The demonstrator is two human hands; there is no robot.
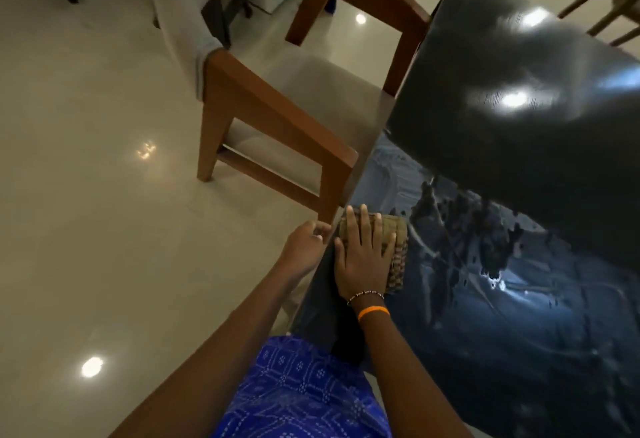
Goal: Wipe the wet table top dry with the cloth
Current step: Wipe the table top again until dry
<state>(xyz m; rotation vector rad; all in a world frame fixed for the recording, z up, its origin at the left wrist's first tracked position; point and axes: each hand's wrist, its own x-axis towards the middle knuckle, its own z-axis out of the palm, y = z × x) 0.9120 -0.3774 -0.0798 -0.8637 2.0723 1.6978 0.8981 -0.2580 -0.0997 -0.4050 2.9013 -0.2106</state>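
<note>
A folded brown woven cloth (398,250) lies on the glossy dark table top (519,299), close to its left edge. My right hand (362,257) presses flat on the cloth with straight, spread fingers. Water streaks and puddles (460,257) cover the table to the right of the cloth. My left hand (306,242) hovers just off the table's left edge beside the cloth, its fingers loosely curled and holding nothing. The far part of the table (519,108) looks dark and glossy with lamp reflections.
A wooden chair (277,115) with a pale cushion stands against the table's left side, just beyond my hands. Another chair frame (609,8) shows at the top right. Shiny cream floor tiles (86,230) fill the left. My blue patterned garment (304,392) is at the bottom.
</note>
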